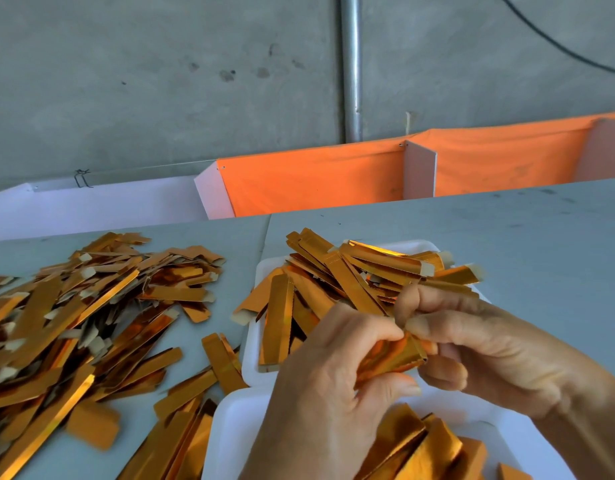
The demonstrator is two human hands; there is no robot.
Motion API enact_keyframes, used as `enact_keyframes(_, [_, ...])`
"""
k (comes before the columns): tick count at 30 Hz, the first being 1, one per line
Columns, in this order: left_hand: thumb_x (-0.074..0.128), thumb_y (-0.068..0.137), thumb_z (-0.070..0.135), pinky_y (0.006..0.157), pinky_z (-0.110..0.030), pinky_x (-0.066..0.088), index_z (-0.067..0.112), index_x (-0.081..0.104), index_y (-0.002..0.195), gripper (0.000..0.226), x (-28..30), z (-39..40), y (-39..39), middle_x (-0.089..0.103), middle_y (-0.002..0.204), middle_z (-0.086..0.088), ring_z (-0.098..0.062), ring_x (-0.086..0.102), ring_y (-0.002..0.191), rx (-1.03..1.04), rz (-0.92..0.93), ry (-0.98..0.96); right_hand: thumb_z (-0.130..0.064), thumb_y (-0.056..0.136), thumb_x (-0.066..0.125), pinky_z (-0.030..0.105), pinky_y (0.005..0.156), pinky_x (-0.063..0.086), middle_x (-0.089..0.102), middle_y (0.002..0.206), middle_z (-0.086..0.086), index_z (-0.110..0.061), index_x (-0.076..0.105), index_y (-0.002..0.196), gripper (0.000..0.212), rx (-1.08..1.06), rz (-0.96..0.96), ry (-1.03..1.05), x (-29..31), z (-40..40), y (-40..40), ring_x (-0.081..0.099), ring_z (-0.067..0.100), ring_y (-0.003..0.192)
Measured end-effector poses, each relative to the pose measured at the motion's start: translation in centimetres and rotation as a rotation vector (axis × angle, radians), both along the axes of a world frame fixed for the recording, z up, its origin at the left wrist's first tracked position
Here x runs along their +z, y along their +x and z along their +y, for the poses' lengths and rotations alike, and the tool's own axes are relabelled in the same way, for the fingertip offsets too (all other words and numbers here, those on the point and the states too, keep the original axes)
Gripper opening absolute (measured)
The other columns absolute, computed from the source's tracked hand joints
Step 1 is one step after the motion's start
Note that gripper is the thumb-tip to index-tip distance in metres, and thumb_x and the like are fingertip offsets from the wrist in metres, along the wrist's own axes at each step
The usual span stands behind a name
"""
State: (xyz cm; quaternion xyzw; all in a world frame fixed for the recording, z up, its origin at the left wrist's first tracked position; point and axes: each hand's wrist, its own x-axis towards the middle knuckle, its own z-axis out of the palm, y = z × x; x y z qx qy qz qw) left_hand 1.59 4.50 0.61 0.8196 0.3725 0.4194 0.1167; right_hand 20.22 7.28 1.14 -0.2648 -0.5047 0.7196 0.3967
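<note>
Pinching gold foil strip [392, 358] between both hands, above where two trays meet. Left hand [327, 375] curled round the lower end, right hand [479, 348] nipping the top edge with thumb and forefinger. Probably folding it, hence lifted clear of the heaps. Behind: far white tray [259, 271], heaped with flat strips. Below: near white tray [230, 427], with bulkier, folded-looking pieces. Left on counter [507, 237]: big loose pile [74, 323].

I see bare table [507, 237] to the right of the far white tray [261, 271]. On my left a gold strip pile [91, 306] covers the surface; the orange partition [316, 181] walls the far edge.
</note>
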Motion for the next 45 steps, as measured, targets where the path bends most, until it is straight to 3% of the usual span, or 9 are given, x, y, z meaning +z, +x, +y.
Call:
enact_keyframes(7, [0.074,0.071,0.039,0.075,-0.014,0.045,0.042,0.047,0.099,0.039,-0.4,0.0,0.2,0.047,0.1,0.022,0.002,0.052,0.093,0.042,-0.007,-0.031,-0.005,0.068,0.068,0.021,0.046,0.042,0.044,0.059,0.007,-0.007,0.066,0.081,0.014,-0.05,-0.125,0.054,0.6,-0.2,0.0,0.046,0.016,0.044])
enact_keyframes(13, [0.062,0.069,0.046,0.061,-0.017,0.044,0.042,0.043,0.097,0.033,-0.2,0.0,0.3,0.044,0.1,0.024,-0.005,0.055,0.08,0.065,0.124,0.019,-0.001,0.068,0.059,0.02,0.046,0.04,0.053,0.057,0.007,-0.017,0.067,0.072,0.018,-0.075,-0.329,0.19,1.4,-0.5,0.0,0.049,0.015,0.045])
enact_keyframes(16, [0.062,0.07,0.044,0.054,-0.014,0.033,0.04,0.044,0.095,0.032,-0.2,0.1,0.1,0.041,0.099,0.023,-0.008,0.054,0.072,0.088,0.209,0.051,-0.006,0.068,0.059,0.019,0.049,0.041,0.054,0.059,0.009,-0.021,0.066,0.072,0.016,-0.083,-0.429,0.262,1.4,-0.5,0.0,0.05,0.016,0.049])
enact_keyframes(20, [0.062,0.07,0.045,0.063,-0.021,0.044,0.04,0.044,0.1,0.036,-0.1,0.2,0.0,0.042,0.102,0.023,-0.005,0.053,0.081,0.05,0.139,-0.041,-0.009,0.075,0.068,0.02,0.051,0.044,0.056,0.064,0.01,-0.013,0.067,0.083,0.009,-0.043,-0.304,0.223,0.9,-0.3,0.4,0.053,0.017,0.051])
enact_keyframes(24, [0.069,0.065,0.041,0.069,-0.012,0.044,0.04,0.052,0.098,0.037,0.2,0.1,0.0,0.052,0.097,0.02,0.003,0.055,0.088,0.008,-0.018,-0.119,-0.019,0.071,0.082,0.021,0.051,0.044,0.056,0.069,0.005,-0.011,0.067,0.09,0.025,0.064,-0.109,0.092,0.2,0.0,1.0,0.051,0.014,0.05])
enact_keyframes(30, [0.072,0.064,0.05,0.074,-0.027,0.052,0.045,0.059,0.094,0.033,0.4,-0.2,-0.1,0.067,0.093,0.009,-0.011,0.065,0.093,-0.119,-0.177,-0.238,-0.018,0.075,0.079,0.018,0.05,0.044,0.06,0.064,-0.005,-0.014,0.066,0.09,0.019,0.18,0.097,0.03,-0.2,0.1,0.8,0.054,0.007,0.048])
enact_keyframes(36, [0.077,0.062,0.038,0.07,-0.011,0.049,0.039,0.062,0.094,0.035,0.3,0.0,0.0,0.071,0.091,0.011,-0.004,0.066,0.09,-0.129,-0.267,-0.359,-0.023,0.074,0.08,0.019,0.052,0.045,0.059,0.061,-0.002,-0.012,0.067,0.087,0.02,0.097,0.029,0.105,-0.3,0.3,0.6,0.052,0.009,0.048])
enact_keyframes(40, [0.077,0.061,0.037,0.071,-0.008,0.046,0.038,0.061,0.094,0.036,0.4,0.0,0.1,0.071,0.089,0.015,-0.001,0.066,0.089,-0.141,-0.295,-0.404,-0.026,0.069,0.084,0.022,0.053,0.048,0.056,0.065,0.002,-0.011,0.068,0.091,0.031,0.087,0.046,0.058,-0.5,0.3,0.7,0.054,0.013,0.05])
enact_keyframes(45, [0.078,0.059,0.035,0.067,-0.005,0.045,0.038,0.059,0.091,0.037,0.3,0.0,0.0,0.071,0.086,0.015,0.002,0.066,0.082,-0.136,-0.308,-0.441,-0.025,0.069,0.084,0.019,0.052,0.046,0.061,0.064,-0.001,-0.015,0.068,0.085,0.025,0.096,-0.003,0.112,-0.6,0.3,0.6,0.054,0.009,0.049])
